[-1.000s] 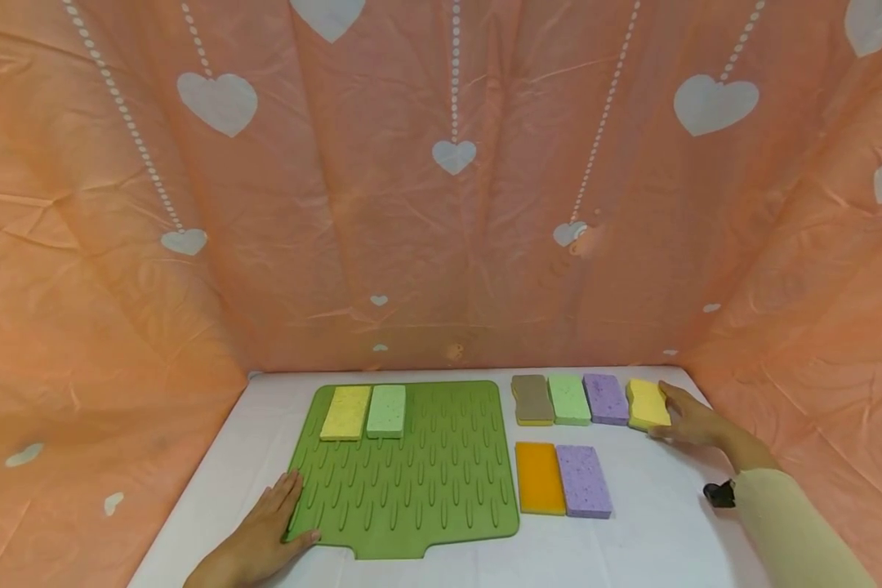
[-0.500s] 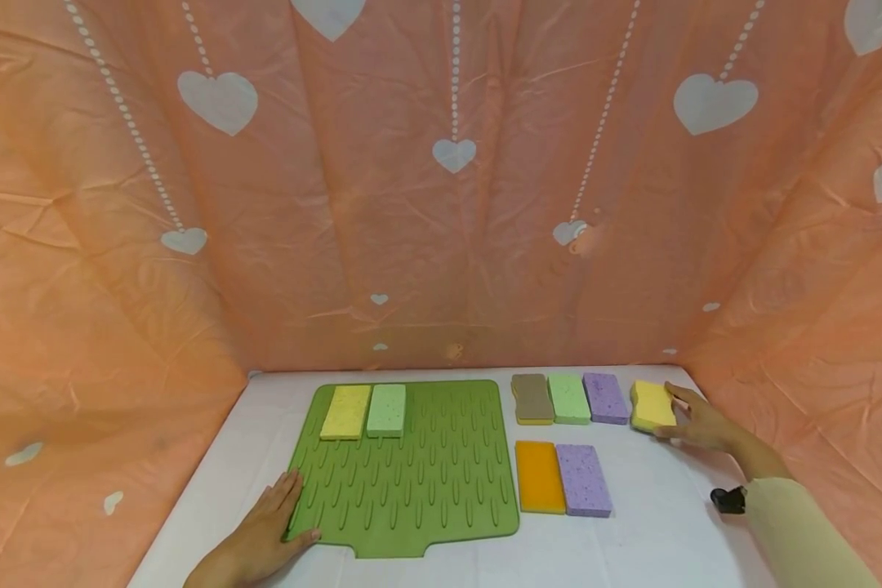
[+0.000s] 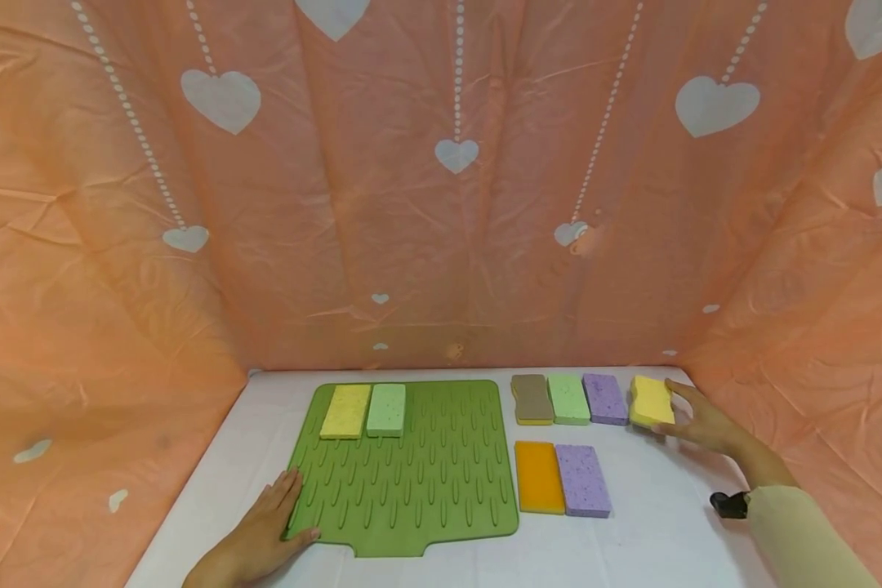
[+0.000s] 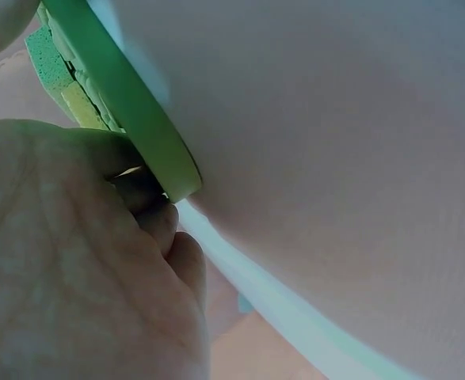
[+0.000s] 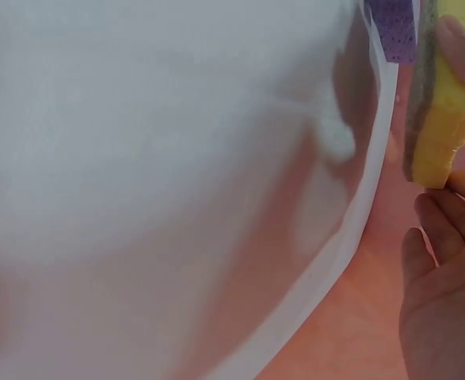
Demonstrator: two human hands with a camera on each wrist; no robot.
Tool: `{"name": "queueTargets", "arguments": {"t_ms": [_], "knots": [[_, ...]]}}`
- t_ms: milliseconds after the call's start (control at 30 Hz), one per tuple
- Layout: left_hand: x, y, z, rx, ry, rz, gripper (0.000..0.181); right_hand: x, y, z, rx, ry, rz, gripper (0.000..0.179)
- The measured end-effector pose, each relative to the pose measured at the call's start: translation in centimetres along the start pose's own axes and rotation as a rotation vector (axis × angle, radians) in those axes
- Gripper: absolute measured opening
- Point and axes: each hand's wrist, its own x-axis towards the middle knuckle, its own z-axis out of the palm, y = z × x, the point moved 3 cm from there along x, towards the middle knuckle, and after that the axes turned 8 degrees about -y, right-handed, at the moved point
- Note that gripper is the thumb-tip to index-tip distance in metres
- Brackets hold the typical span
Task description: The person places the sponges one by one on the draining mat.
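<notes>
In the head view my right hand (image 3: 706,420) pinches a wavy-sided yellow sponge (image 3: 652,400) at the back right. The right wrist view shows the grey scouring side of this sponge (image 5: 446,103), with the thumb on one long edge and fingertips at the other. It looks slightly raised off the table. My left hand (image 3: 260,523) rests at the near left corner of a green ribbed mat (image 3: 412,482), fingers extended along its side and thumb at its front edge. On the mat's far left lie a yellow sponge (image 3: 346,412) and a light green sponge (image 3: 386,410), side by side.
Right of the mat, a back row holds a grey-topped sponge (image 3: 532,399), a light green sponge (image 3: 568,399) and a purple sponge (image 3: 606,399). Nearer lie an orange sponge (image 3: 540,478) and another purple sponge (image 3: 584,481). An orange heart-patterned curtain (image 3: 412,245) surrounds the white table (image 3: 669,539).
My right hand has shifted the wavy yellow sponge rightward, away from the purple one, then slightly back and up. The left hand and the other sponges have stayed put.
</notes>
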Motion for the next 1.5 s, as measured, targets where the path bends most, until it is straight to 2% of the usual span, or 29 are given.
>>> {"name": "queueTargets", "arguments": {"t_ms": [133, 200, 433, 567, 733, 967, 1100, 1267, 1500], "knots": [[0.0, 0.9, -0.7, -0.030, -0.072, -0.061, 0.101, 0.2, -0.6, 0.3, -0.039, 0.026, -0.021, 0.109], [0.0, 1.0, -0.7, -0.029, -0.082, -0.069, 0.101, 0.4, -1.0, 0.4, -0.059, 0.037, -0.022, 0.110], [0.1, 0.1, 0.1, 0.020, 0.016, 0.010, 0.096, 1.1, -2.4, 1.2, -0.084, 0.065, -0.042, 0.109], [0.1, -0.1, 0.2, -0.017, -0.003, 0.004, 0.098, 1.7, -3.2, 1.7, -0.089, 0.078, -0.078, 0.109], [-0.1, -0.1, 0.2, -0.019, -0.022, -0.017, 0.098, 2.8, -4.4, 2.7, -0.101, 0.104, -0.146, 0.107], [0.0, 0.6, -0.3, -0.027, -0.054, -0.058, 0.100, 4.2, -6.7, 3.9, -0.092, 0.072, -0.127, 0.110], [0.0, 1.0, -0.6, -0.037, -0.063, -0.039, 0.098, 5.0, -7.7, 4.6, -0.095, 0.055, -0.146, 0.111], [0.0, 0.7, -0.5, -0.041, -0.065, -0.034, 0.098, 6.0, -8.9, 5.4, -0.108, 0.049, -0.198, 0.110], [-0.1, 0.0, 0.0, 0.000, -0.007, 0.018, 0.096, 7.0, -11.1, 6.4, -0.108, 0.065, -0.283, 0.109]]}}
